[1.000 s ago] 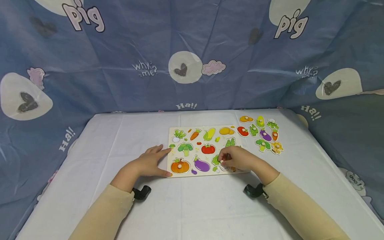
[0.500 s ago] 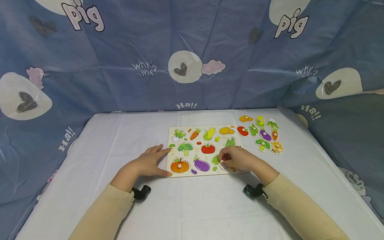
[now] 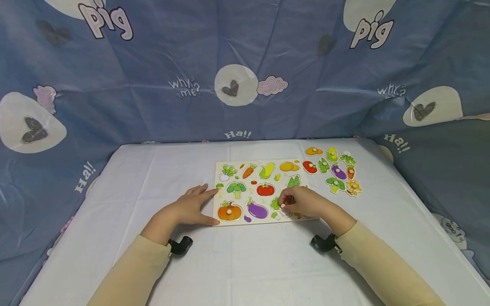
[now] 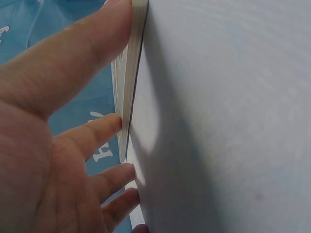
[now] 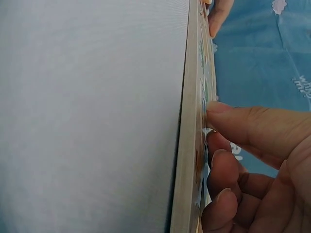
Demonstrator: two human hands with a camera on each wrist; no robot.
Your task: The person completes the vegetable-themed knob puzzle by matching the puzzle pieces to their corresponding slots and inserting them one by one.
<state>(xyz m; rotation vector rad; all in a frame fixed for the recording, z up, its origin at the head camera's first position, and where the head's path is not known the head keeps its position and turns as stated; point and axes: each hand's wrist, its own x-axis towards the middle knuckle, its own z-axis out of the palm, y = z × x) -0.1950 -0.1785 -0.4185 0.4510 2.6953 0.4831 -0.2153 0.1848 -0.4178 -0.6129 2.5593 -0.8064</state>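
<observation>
A wooden vegetable puzzle board (image 3: 245, 222) lies on the table in the head view. My left hand (image 3: 189, 207) rests at its left side, fingers spread, the thumb touching the lower left corner. My right hand (image 3: 304, 201) is over the lower right part of the board, with thumb and curled fingers pinching the small knob of a leafy green and white vegetable puzzle piece (image 3: 275, 204). Part of that piece is hidden by the fingers. A pumpkin piece (image 3: 229, 211) with a knob sits in its slot. In the right wrist view the right fingertips (image 5: 218, 108) are close against the board.
Several loose knobbed pieces lie beyond the board at the right, among them a tomato (image 3: 309, 167), an eggplant (image 3: 338, 171), a broccoli (image 3: 335, 185) and a corn (image 3: 331, 154). White cloth covers the table (image 3: 245, 263). A blue printed curtain (image 3: 172, 114) stands behind it.
</observation>
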